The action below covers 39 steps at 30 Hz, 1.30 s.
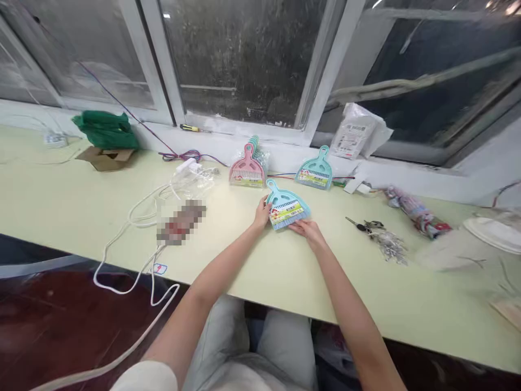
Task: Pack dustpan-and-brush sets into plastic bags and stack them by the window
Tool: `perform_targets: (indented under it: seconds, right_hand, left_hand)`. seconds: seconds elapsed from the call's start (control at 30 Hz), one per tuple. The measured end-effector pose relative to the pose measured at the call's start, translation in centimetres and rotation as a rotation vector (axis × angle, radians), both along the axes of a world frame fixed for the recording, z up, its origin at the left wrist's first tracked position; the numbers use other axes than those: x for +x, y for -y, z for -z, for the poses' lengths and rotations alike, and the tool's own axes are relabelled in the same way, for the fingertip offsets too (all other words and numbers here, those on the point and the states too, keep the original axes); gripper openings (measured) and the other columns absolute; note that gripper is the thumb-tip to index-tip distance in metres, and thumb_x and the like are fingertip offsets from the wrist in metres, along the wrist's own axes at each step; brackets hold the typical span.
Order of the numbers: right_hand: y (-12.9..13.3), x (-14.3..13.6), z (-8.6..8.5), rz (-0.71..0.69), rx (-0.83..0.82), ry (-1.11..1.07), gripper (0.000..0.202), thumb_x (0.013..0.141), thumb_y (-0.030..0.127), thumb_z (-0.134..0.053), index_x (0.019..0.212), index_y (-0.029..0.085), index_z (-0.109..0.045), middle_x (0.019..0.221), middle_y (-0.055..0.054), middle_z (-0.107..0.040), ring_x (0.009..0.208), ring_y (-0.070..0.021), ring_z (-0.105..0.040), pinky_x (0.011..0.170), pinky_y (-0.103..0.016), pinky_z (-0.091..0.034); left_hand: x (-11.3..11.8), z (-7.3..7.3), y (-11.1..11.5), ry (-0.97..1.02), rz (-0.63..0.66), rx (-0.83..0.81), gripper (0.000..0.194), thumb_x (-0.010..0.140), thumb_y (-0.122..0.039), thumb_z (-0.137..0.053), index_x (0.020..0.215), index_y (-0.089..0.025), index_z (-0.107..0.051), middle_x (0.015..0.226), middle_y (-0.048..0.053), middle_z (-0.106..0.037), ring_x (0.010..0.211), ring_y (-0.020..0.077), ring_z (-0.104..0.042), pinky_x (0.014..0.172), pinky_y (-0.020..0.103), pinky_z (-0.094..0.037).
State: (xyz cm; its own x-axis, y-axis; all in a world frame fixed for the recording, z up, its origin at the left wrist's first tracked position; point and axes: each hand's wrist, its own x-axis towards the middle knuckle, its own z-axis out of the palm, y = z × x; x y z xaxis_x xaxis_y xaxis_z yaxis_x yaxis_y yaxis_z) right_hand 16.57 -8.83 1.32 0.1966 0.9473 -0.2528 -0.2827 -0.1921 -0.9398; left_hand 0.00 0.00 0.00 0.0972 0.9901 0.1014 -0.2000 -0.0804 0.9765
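Observation:
Above the middle of the table, both hands hold a light blue dustpan and brush set (288, 206) with a colourful label across it. My left hand (262, 210) grips its left edge, near the handle. At the lower right edge, my right hand (308, 230) has its fingers under the brush bristles, the thumb at the front. Behind it, a pink dustpan and brush set (247, 169) stands in front of several more in clear wrapping. To the right, another light blue dustpan set (315, 171) leans by the window wall.
White cables (122, 244) and a blurred-out object (179, 224) lie on the left of the table (228, 255). Keys (366, 227) are to the right, near a wrapped bundle (419, 212) and a white tub (476, 244). A green bag (103, 130) and cardboard box (108, 157) sit at the back left.

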Motion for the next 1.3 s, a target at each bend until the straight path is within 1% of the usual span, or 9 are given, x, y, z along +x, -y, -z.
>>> perform_targets:
  seconds: [0.33, 0.5, 0.63, 0.7, 0.8, 0.87, 0.97, 1.17, 1.3]
  right_hand:
    - [0.6, 0.6, -0.9, -0.016, -0.031, 0.040, 0.026, 0.088, 0.035, -0.063, 0.093, 0.010, -0.066, 0.086, -0.014, -0.076, 0.076, -0.0195, -0.074, 0.071, -0.027, -0.062]
    - [0.3, -0.6, -0.6, 0.147, 0.013, 0.085, 0.024, 0.073, 0.019, -0.079, 0.091, 0.013, -0.063, 0.069, -0.004, -0.074, 0.057, -0.0144, -0.070, 0.056, -0.020, -0.060]
    - [-0.1, 0.8, -0.2, 0.086, -0.029, 0.064, 0.014, 0.074, 0.013, -0.077, 0.081, 0.010, -0.065, 0.065, -0.007, -0.072, 0.056, -0.0149, -0.070, 0.053, -0.019, -0.059]
    - [-0.3, 2.7, -0.1, 0.195, -0.015, 0.015, 0.006, 0.079, 0.009, -0.070, 0.078, 0.010, -0.064, 0.064, -0.006, -0.072, 0.058, -0.0140, -0.070, 0.055, -0.019, -0.059]
    - [-0.5, 5.8, -0.1, 0.551, 0.074, -0.089, 0.010, 0.086, 0.010, -0.060, 0.077, 0.014, -0.060, 0.064, -0.001, -0.069, 0.064, -0.0108, -0.070, 0.063, -0.018, -0.060]
    - [-0.4, 6.7, -0.2, 0.605, 0.091, -0.095, 0.013, 0.089, 0.016, -0.057, 0.076, 0.015, -0.058, 0.066, -0.001, -0.068, 0.069, -0.0111, -0.071, 0.068, -0.021, -0.060]
    - [0.1, 5.3, -0.6, 0.405, 0.108, 0.160, 0.017, 0.089, 0.029, -0.056, 0.084, 0.014, -0.063, 0.076, -0.006, -0.070, 0.070, -0.0146, -0.070, 0.068, -0.027, -0.059]
    - [1.0, -1.6, -1.5, 0.319, 0.438, 1.203, 0.032, 0.092, 0.042, -0.044, 0.101, 0.020, -0.065, 0.109, -0.011, -0.064, 0.103, -0.0238, -0.056, 0.085, -0.038, -0.048]
    - [0.9, -2.3, -1.4, 0.327, 0.450, 1.358, 0.029, 0.095, 0.035, -0.036, 0.096, 0.020, -0.061, 0.100, -0.010, -0.061, 0.099, -0.0235, -0.050, 0.086, -0.038, -0.043]
  left_hand:
    - [-0.5, -0.3, 1.3, -0.036, -0.106, 0.081, 0.047, 0.086, -0.042, -0.058, 0.128, -0.023, -0.049, 0.107, 0.007, -0.061, 0.096, 0.0175, -0.060, 0.085, 0.031, -0.047]
    - [0.0, -0.9, 2.9, -0.037, -0.032, 0.167, 0.047, 0.087, -0.041, -0.056, 0.130, -0.024, -0.047, 0.111, 0.007, -0.060, 0.096, 0.0174, -0.060, 0.083, 0.031, -0.048]
    - [-0.3, -1.3, 2.9, -0.057, -0.067, 0.183, 0.043, 0.089, -0.034, -0.054, 0.130, -0.024, -0.049, 0.112, 0.007, -0.062, 0.100, 0.0187, -0.060, 0.086, 0.031, -0.047]
    - [-0.9, -1.4, 2.5, -0.056, -0.141, 0.143, 0.041, 0.090, -0.032, -0.053, 0.130, -0.023, -0.050, 0.113, 0.007, -0.062, 0.101, 0.0193, -0.060, 0.087, 0.032, -0.047]
    - [-1.8, -1.3, 1.6, -0.059, -0.225, 0.096, 0.039, 0.090, -0.028, -0.051, 0.128, -0.020, -0.053, 0.117, 0.009, -0.063, 0.107, 0.0201, -0.059, 0.091, 0.032, -0.046]
    - [-2.2, -1.2, 1.3, -0.060, -0.240, 0.099, 0.038, 0.089, -0.027, -0.049, 0.125, -0.017, -0.056, 0.123, 0.010, -0.062, 0.112, 0.0208, -0.058, 0.094, 0.032, -0.044]
    - [-2.0, -1.2, 1.5, -0.075, -0.183, 0.172, 0.038, 0.090, -0.030, -0.047, 0.122, -0.015, -0.060, 0.128, 0.011, -0.062, 0.118, 0.0221, -0.056, 0.101, 0.034, -0.040]
    - [-0.4, -2.1, 4.5, -0.187, 0.098, 0.369, 0.043, 0.091, -0.040, -0.048, 0.121, -0.014, -0.064, 0.126, 0.011, -0.064, 0.116, 0.0235, -0.058, 0.102, 0.035, -0.041]
    - [-0.1, -3.2, 5.6, -0.218, 0.174, 0.390, 0.044, 0.093, -0.041, -0.045, 0.122, -0.013, -0.063, 0.124, 0.010, -0.065, 0.113, 0.0225, -0.059, 0.099, 0.033, -0.043]
